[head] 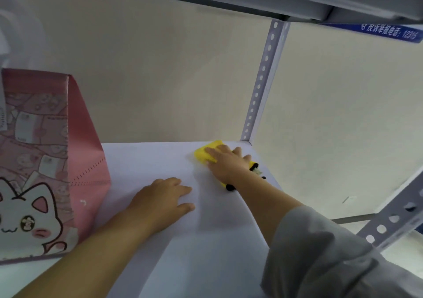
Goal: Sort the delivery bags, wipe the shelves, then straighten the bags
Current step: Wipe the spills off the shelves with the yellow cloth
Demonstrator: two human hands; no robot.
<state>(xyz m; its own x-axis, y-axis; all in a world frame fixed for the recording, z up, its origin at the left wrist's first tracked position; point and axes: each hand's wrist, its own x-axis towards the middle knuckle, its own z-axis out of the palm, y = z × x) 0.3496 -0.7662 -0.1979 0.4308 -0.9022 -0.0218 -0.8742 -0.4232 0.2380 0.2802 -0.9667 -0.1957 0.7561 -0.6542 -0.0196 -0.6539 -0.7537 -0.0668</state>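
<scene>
Head view: right hand (225,162) lies flat, fingers straight, pressing the yellow cloth (204,154) onto the shelf (160,158) at its far right corner; leftward, the left hand (164,197) rests flat, holding nothing, between cloth and pink bag (45,160)

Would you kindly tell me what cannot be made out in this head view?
Yellow cloth: head view, mostly covered by the right hand pressing it; full shape hidden.
Pink bag: head view, cut off by the left edge; contents unseen.
Blue sign: head view, blurred and cut by the right edge; text unreadable.
</scene>
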